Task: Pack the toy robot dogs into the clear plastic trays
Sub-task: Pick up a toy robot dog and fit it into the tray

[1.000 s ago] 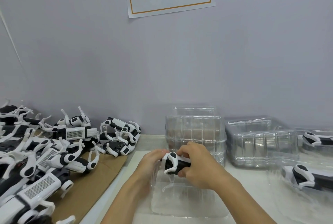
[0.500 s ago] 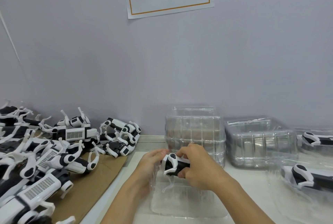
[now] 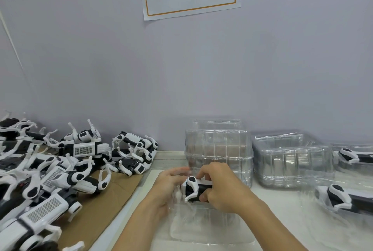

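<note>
Leftmost, I see loose toy robot dogs (image 3: pixel 60 170) heaped on brown cardboard (image 3: pixel 113 194). At lower centre my left hand (image 3: pixel 167 186) steadies, fingers blurred, while my right hand (image 3: pixel 222 188) grips one robot dog (image 3: pixel 193 189) over a clear tray (image 3: pixel 212 228). Stacked trays (image 3: pixel 219 149) line the grey wall (image 3: pixel 201 69) rightward.

soft, even light all over, a bit dim, no hard shadows. the wall (image 3: pixel 282 69) looks flat grey-lilac. faint glare on the clear trays (image 3: pixel 218 149). left hand (image 3: pixel 171 184) is smeared with motion blur; edges bend from the wide lens.
</note>
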{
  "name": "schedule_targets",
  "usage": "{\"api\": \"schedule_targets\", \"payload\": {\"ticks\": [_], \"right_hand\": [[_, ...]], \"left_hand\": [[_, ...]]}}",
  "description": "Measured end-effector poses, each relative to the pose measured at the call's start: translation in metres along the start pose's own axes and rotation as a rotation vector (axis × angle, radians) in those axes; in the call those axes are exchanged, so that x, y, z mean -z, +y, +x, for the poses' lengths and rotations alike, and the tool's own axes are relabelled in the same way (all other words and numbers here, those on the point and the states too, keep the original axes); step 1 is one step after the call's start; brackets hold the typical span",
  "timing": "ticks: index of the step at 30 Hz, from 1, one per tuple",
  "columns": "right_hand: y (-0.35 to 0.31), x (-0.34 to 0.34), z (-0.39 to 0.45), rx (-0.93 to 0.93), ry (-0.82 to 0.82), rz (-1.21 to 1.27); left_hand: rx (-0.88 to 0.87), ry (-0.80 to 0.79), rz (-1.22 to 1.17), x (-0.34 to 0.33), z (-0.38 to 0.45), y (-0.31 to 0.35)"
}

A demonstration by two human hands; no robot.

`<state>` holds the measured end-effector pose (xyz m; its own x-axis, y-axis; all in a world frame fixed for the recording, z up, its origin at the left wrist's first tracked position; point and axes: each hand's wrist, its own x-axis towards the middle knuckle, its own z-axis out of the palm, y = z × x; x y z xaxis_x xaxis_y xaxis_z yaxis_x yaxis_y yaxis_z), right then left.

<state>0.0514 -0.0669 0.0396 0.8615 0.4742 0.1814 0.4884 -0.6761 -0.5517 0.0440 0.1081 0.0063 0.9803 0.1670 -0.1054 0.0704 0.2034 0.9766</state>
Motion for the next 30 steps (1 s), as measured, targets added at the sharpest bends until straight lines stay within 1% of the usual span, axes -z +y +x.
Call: {"api": "schedule_targets", "payload": {"ticks": [3,8,12,19,24,27,30], "right_hand": [[0.000,0.001,0.000,-0.004,0.007,0.020],[0.002,0.001,0.000,0.002,0.014,0.041],[0.002,0.001,0.000,-0.015,-0.008,0.009],[0.003,0.001,0.003,0.003,-0.004,-0.016],[0.003,0.005,0.001,0.084,-0.006,-0.021],[-0.005,0.007,-0.001,0.150,0.004,0.035],[-0.016,0.002,-0.001,0.184,-0.006,0.029]], "left_hand": [[0.010,0.019,0.032,-0.001,-0.002,0.001],[0.033,-0.016,0.060,-0.001,-0.006,0.004],[0.070,0.029,0.158,-0.002,-0.001,0.006],[0.074,0.054,0.167,0.000,-0.001,0.004],[0.053,0.041,0.185,0.000,-0.002,0.005],[0.041,0.037,0.208,-0.001,-0.003,0.006],[0.044,0.020,0.204,0.000,-0.005,0.006]]}}
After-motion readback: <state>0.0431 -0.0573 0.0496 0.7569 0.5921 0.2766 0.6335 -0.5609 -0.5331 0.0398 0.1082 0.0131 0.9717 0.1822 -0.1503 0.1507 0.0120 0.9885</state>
